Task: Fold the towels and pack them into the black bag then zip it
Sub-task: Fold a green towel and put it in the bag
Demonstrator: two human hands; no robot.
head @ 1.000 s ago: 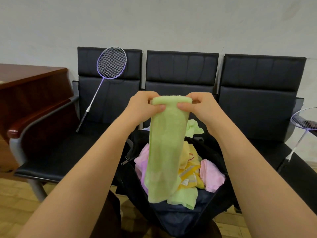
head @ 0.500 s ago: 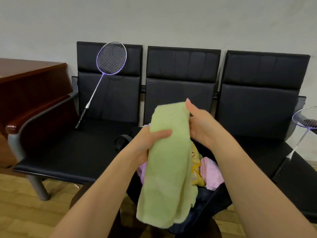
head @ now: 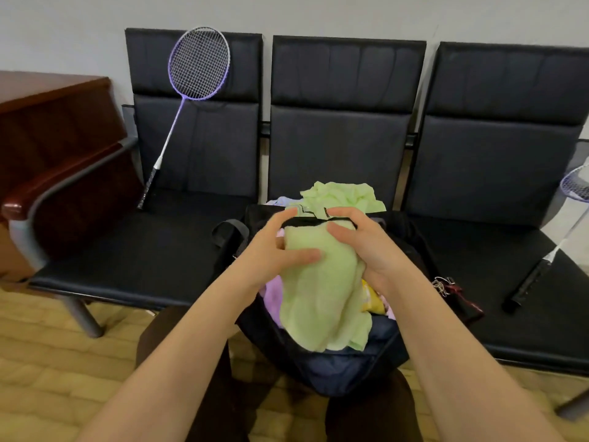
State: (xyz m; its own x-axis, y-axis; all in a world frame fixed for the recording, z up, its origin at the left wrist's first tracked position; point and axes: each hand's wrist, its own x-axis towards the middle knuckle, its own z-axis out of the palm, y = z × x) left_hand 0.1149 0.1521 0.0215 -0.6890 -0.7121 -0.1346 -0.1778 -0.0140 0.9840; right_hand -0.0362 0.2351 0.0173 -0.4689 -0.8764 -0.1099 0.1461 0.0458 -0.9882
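A light green towel (head: 322, 291), folded into a long strip, lies over the open black bag (head: 338, 368) on the middle seat. My left hand (head: 274, 247) grips its upper left side with the thumb across the cloth. Its upper right side is held by my right hand (head: 366, 247). Inside the bag show a purple towel (head: 272, 296), a yellow towel (head: 371, 301) and a bit of pink. A second crumpled green towel (head: 341, 194) sits at the bag's far rim. A black strap (head: 306, 222) crosses between my fingertips.
Three black seats (head: 159, 250) stand in a row against the wall. A purple badminton racket (head: 194, 84) leans on the left seat; another racket (head: 554, 253) lies on the right seat. Keys (head: 446, 287) lie beside the bag. A wooden desk (head: 47, 122) stands at the left.
Both hands came down with the green towel from chest height onto the open bag. The towel now rests on the other towels instead of hanging in the air.
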